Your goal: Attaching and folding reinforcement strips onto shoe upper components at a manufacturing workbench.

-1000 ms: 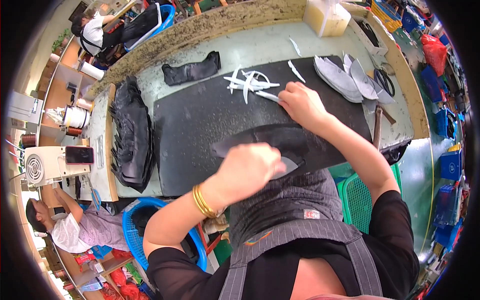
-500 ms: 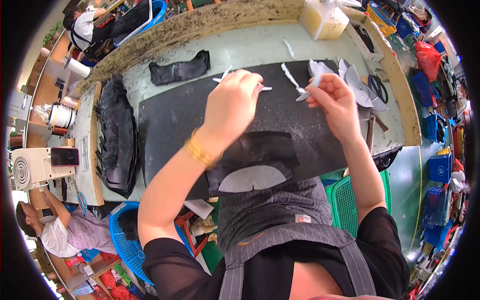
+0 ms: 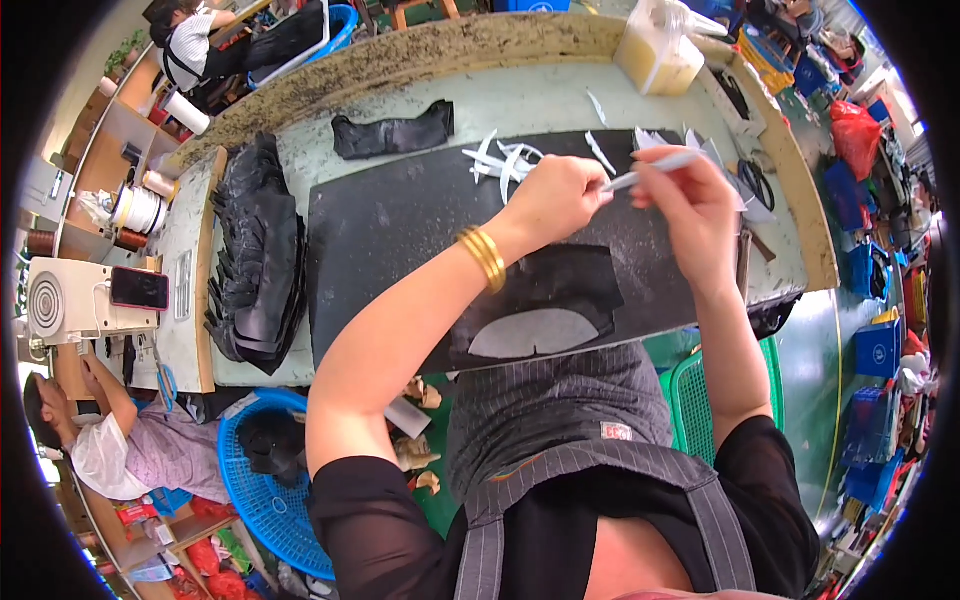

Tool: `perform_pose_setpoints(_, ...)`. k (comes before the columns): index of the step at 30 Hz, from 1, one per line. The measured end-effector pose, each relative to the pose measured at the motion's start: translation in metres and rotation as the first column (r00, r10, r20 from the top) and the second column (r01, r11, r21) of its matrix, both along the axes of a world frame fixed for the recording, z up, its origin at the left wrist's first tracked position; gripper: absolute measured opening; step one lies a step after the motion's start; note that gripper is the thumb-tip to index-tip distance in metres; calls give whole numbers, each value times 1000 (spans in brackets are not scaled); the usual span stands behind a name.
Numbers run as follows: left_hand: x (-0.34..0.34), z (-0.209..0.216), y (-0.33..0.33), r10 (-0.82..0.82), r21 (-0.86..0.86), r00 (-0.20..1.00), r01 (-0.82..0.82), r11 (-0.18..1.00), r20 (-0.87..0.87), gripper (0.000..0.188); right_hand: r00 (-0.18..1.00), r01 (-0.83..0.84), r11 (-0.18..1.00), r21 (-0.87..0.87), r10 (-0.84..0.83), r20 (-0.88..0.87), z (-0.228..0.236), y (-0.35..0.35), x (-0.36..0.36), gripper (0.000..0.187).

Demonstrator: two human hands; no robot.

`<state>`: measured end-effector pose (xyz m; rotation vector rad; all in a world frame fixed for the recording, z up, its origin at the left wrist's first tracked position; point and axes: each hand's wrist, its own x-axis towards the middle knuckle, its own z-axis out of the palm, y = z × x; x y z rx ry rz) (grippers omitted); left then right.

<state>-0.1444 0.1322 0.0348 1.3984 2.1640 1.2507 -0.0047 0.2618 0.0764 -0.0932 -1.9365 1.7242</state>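
Over the dark board (image 3: 390, 260), my left hand (image 3: 556, 200) is closed, pinching the left end of a pale grey, thin piece (image 3: 655, 170). My right hand (image 3: 692, 205), slightly blurred, grips the same piece between thumb and fingers, just to the right. Curled white strips (image 3: 487, 162) lie beyond my left hand. A black sheet piece (image 3: 575, 275) rests on the board in front of me, with a grey half-oval patch (image 3: 535, 335) on its near edge. More grey pieces (image 3: 755, 200) lie behind my right hand, partly hidden by it.
A stack of black pieces (image 3: 258, 260) stands left of the board; another black piece (image 3: 395, 130) lies beyond it. Black-handled scissors (image 3: 755, 182) and a plastic jug (image 3: 660, 50) sit at the right. Blue basket (image 3: 235, 450) and green basket (image 3: 692, 400) stand below. Two other people work at the left.
My left hand has moved right, away from white strips that now lie on the board, and has met the grey piece in my right hand. The view has shifted slightly.
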Motion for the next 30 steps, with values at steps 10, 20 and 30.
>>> perform_pose_setpoints(10,86,13,-132,160,-121,789,-285,951,-594,30,981,-107,989,105,88,171,-32,-57,59,13)
perform_pose_setpoints(20,138,-60,-161,178,-22,789,-236,972,-588,46,936,-215,897,387,76,343,-80,-106,30,7)
perform_pose_setpoints(30,135,-63,-163,149,-62,811,-222,973,-565,57,906,-189,880,437,-15,423,-76,-116,22,8)
